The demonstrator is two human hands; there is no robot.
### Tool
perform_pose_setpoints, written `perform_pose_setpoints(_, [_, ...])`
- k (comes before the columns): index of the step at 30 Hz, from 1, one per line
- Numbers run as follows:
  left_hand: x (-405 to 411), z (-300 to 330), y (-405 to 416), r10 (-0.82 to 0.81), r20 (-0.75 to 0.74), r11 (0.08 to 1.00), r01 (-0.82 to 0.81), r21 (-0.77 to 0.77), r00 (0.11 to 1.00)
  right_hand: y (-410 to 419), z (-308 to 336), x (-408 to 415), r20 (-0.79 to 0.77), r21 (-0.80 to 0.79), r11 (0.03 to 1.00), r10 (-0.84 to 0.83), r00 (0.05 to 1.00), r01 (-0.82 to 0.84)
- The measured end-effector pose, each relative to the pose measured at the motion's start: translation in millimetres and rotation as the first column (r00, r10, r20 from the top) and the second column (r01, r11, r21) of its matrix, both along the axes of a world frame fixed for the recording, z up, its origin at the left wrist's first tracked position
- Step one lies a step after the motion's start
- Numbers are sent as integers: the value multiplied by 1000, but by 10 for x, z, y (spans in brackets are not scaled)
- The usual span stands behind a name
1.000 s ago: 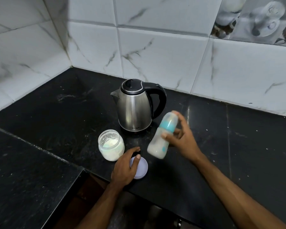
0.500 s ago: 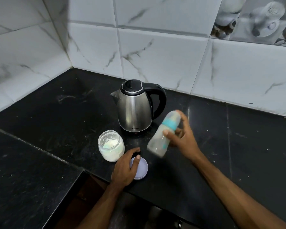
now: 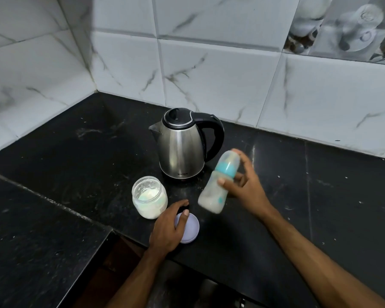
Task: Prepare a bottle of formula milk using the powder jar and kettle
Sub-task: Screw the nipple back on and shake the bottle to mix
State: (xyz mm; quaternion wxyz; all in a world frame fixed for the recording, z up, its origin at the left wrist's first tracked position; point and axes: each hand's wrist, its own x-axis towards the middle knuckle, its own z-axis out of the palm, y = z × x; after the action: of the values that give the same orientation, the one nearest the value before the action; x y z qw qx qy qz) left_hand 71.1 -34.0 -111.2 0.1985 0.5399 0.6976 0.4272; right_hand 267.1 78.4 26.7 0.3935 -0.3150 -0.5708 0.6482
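Bottle (image 3: 218, 183) first: it is a light plastic thing, capped in clear plastic over a teal collar, with pale milky liquid in its lower half, so most of the weight probably sits low and shifts as it tilts. Smooth sides could turn slippery if wet; the waist just under the collar looks like the surest place to take hold, and that is roughly where the right hand (image 3: 246, 187) has it, thumb across the front and fingers curled behind. It hangs in the air, leaning with the cap up and away, blurred at the base, just right of the kettle (image 3: 182, 143) and clear of the bench (image 3: 320, 196).

Left hand (image 3: 167, 227) lies loosely open, palm down, on a pale round lid (image 3: 190, 227) flat on the bench near the front edge, pressing rather than gripping it. Powder jar (image 3: 149, 196) stands open just beside that hand, glass by the look, so heavier and breakable, best grasped around its body.
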Motion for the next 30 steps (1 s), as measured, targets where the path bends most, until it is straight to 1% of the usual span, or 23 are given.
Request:
perform_pose_setpoints(2, [8, -1, 0, 3, 5, 1000, -3, -3, 1000, 94, 47, 14, -123, -94, 977, -201, 972, 190])
perform_pose_setpoints(3, [11, 2, 1, 4, 7, 1000, -4, -5, 1000, 92, 50, 20, -139, -101, 972, -226, 964, 213])
perform_pose_setpoints(4, [11, 5, 2, 6, 8, 1000, -6, -3, 1000, 62, 28, 19, -105, -79, 981, -188, 977, 180])
perform_pose_setpoints(6, [6, 4, -2, 7, 1, 1000, -7, 4, 1000, -64, -28, 13, 31, -9, 999, 34, 999, -34])
perform_pose_setpoints(7, [3, 4, -3, 6, -2, 1000, -6, 5, 1000, -113, -47, 13, 84, 16, 991, 134, 987, -136])
perform_pose_setpoints(8, [1, 8, -3, 6, -2, 1000, -6, 3, 1000, -117, -60, 17, 102, 36, 984, 167, 981, -172])
perform_pose_setpoints(9, [4, 12, -2, 6, 1, 1000, -6, 2, 1000, -99, -34, 11, 77, 43, 990, 134, 988, -138])
perform_pose_setpoints(11, [10, 17, -3, 7, 5, 1000, -7, 3, 1000, -12, 33, 3, -31, -20, 998, -66, 997, 66])
perform_pose_setpoints(12, [15, 22, -6, 6, 5, 1000, -6, 4, 1000, 30, 38, 4, -81, -59, 986, -159, 984, 155])
perform_pose_setpoints(13, [18, 27, -10, 6, 6, 1000, -6, 2, 1000, 40, 37, 5, -105, -76, 978, -202, 974, 195])
perform_pose_setpoints(14, [17, 30, -11, 5, 5, 1000, -5, 0, 1000, 18, 20, 3, -85, -63, 982, -185, 979, 180])
perform_pose_setpoints(17, [10, 29, -11, 3, -1, 1000, -3, -1, 1000, -132, -41, 9, 76, 20, 995, 94, 993, -96])
perform_pose_setpoints(18, [10, 30, -9, 2, -2, 1000, -2, 1, 1000, -135, -49, 14, 95, 38, 990, 134, 986, -138])
perform_pose_setpoints(19, [13, 29, -7, 1, 1, 1000, -1, 3, 1000, -113, -27, 11, 73, 42, 993, 108, 992, -111])
perform_pose_setpoints(20, [16, 25, -6, 1, 5, 1000, -1, 4, 1000, -73, 5, 5, 24, 17, 1000, 17, 1000, -18])
perform_pose_setpoints(22, [18, 16, -6, 6, 13, 1000, -6, 3, 1000, 15, 50, 9, -98, -79, 980, -190, 977, 183])
perform_pose_setpoints(23, [18, 15, -9, 8, 14, 1000, -8, 1, 1000, 32, 45, 15, -130, -103, 970, -231, 964, 219])
perform_pose_setpoints(24, [17, 19, -9, 8, 11, 1000, -8, 1, 1000, 14, 32, 12, -114, -90, 976, -210, 971, 200])
perform_pose_setpoints(26, [10, 17, -7, 4, 1, 1000, -4, 0, 1000, -74, -18, 13, 19, -13, 1000, -14, 1000, 15])
perform_pose_setpoints(27, [7, 14, -7, 4, -1, 1000, -4, -1, 1000, -111, -38, 18, 83, 17, 996, 87, 993, -89])
perform_pose_setpoints(28, [7, 14, -7, 6, -1, 1000, -6, -2, 1000, -112, -46, 27, 113, 37, 990, 128, 985, -133])
perform_pose_setpoints(29, [9, 16, -8, 7, 1, 1000, -7, -3, 1000, -87, -27, 31, 93, 45, 993, 101, 990, -106])
perform_pose_setpoints(30, [11, 17, -7, 6, 3, 1000, -6, -3, 1000, -52, 14, 28, 44, 26, 1000, 14, 999, -16])
